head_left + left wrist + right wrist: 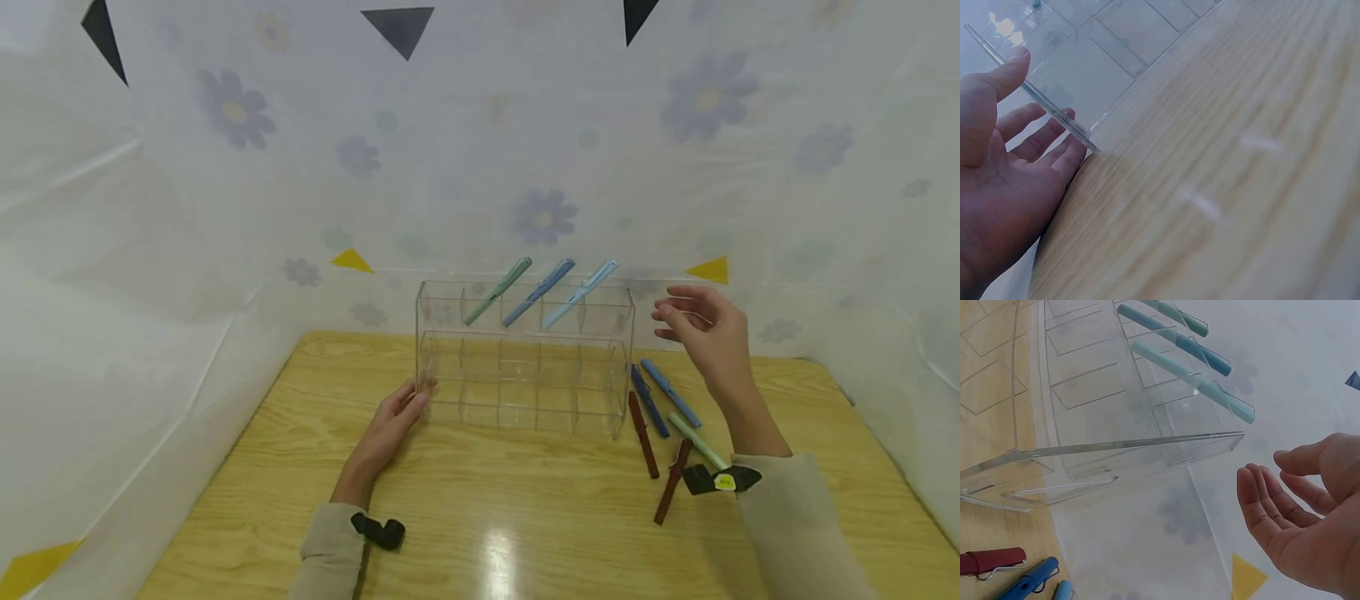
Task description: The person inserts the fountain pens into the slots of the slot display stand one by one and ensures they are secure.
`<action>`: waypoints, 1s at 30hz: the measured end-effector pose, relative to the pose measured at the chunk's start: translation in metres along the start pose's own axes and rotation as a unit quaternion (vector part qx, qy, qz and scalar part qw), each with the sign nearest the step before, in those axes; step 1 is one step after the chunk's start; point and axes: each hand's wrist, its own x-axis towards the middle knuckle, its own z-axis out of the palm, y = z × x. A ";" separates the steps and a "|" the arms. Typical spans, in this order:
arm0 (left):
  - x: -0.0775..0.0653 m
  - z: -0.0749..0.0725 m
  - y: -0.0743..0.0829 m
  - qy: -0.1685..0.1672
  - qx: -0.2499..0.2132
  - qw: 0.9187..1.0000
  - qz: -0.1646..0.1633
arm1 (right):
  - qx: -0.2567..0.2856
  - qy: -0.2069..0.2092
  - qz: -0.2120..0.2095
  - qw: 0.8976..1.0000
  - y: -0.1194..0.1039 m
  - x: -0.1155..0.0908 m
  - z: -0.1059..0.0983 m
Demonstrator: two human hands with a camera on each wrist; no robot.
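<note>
A clear acrylic pen rack point(517, 414) with divided tiers stands on the table. Three pens lean in its top tier: a green pen point(498, 292), a blue pen point(539, 292) and a light blue pen point(581, 295). My left hand point(388, 429) holds the rack low at its left side panel point(1054, 111), thumb and fingers about the panel's edge. Raised beside the rack's upper right corner, my right hand point(705, 333) holds nothing; its fingers are loosely bent, as the right wrist view also shows.
Right of the rack lie a dark blue pen point(649, 402), a blue pen point(671, 393), a light green pen point(697, 440) and two dark red pens point(643, 435), partly under my right forearm. A flower-patterned sheet point(465, 167) hangs behind the wooden table point(450, 517).
</note>
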 end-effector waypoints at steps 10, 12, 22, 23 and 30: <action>0.001 0.001 0.000 0.005 -0.002 1.000 0.003 | -0.033 0.019 0.015 0.999 0.013 -0.032 -0.013; 0.001 0.001 0.000 0.005 -0.004 1.000 0.000 | -0.046 0.022 0.021 0.998 0.016 -0.039 -0.016; 0.001 0.001 0.002 0.003 -0.010 1.000 -0.009 | -0.158 0.039 0.068 0.984 0.039 -0.074 -0.040; 0.001 0.001 0.001 0.004 -0.010 1.000 -0.009 | -0.160 0.037 0.072 0.984 0.041 -0.077 -0.042; 0.000 0.001 0.002 0.002 -0.009 1.000 -0.004 | -0.207 0.004 0.109 0.972 0.058 -0.099 -0.056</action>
